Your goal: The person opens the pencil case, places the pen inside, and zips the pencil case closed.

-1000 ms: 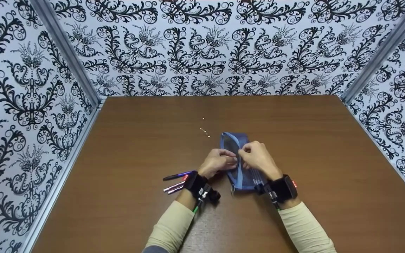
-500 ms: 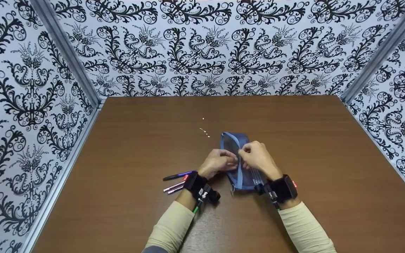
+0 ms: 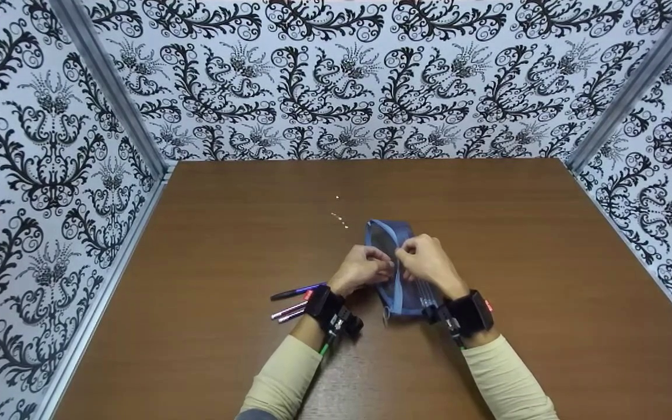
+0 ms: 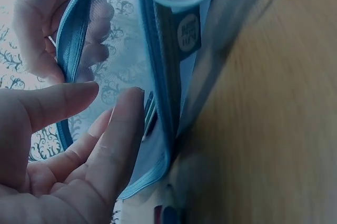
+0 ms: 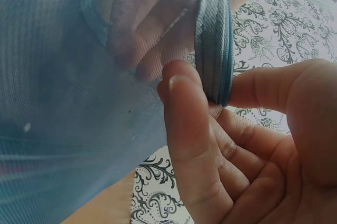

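Observation:
A blue mesh pencil case (image 3: 397, 298) stands unzipped on the table, its mouth facing left. My right hand (image 3: 429, 262) pinches the zipper edge (image 5: 213, 40) between thumb and fingers, as the right wrist view shows. At the mouth of the case is my left hand (image 3: 360, 269). In the left wrist view its thumb and fingers (image 4: 116, 140) are apart, with nothing seen between them. Slim dark sticks (image 4: 150, 116), perhaps pencils, show inside the case. Long thin shapes also show through the mesh near the right wrist.
Left of the case, partly behind the left wrist, lie a dark blue-purple pen (image 3: 295, 291) and two pinkish pencils (image 3: 290, 312). Small pale flecks (image 3: 340, 219) mark the brown table (image 3: 225, 233) farther back. Patterned walls (image 3: 336, 81) enclose the back and sides.
My left hand and wrist have turned very slightly at the mouth of the case. The right hand, the pencil case and the pens stay where they were.

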Tool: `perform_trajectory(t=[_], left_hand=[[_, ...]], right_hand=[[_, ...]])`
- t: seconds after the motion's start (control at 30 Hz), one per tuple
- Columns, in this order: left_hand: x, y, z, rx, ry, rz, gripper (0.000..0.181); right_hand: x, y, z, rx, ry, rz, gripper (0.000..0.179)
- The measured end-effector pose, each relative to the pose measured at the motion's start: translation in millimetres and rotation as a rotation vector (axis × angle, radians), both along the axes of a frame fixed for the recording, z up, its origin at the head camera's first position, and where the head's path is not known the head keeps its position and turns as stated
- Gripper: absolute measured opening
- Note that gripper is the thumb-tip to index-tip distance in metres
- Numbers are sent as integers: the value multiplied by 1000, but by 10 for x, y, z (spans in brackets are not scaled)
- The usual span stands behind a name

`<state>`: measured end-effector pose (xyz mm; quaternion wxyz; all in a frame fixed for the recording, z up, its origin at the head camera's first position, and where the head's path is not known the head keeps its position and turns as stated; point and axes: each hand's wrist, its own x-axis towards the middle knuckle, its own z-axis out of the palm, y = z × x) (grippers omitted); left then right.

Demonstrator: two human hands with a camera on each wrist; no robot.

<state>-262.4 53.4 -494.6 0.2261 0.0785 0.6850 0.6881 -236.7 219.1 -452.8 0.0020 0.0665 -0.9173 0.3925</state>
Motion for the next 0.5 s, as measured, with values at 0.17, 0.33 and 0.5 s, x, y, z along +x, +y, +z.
perform_trajectory(t=[0.17,0.33,0.5], left_hand=[[22,-38,72,-86,86,-24,11],[18,-97,149,-227,212,-43,8],[-2,-178,196,-337,339,-65,7]], right_hand=[[1,-2,-2,-1,-5,2,22],[-2,-3,-2,-3,-10,3,23],[-3,-3,-9,-8,-18,-4,22]])
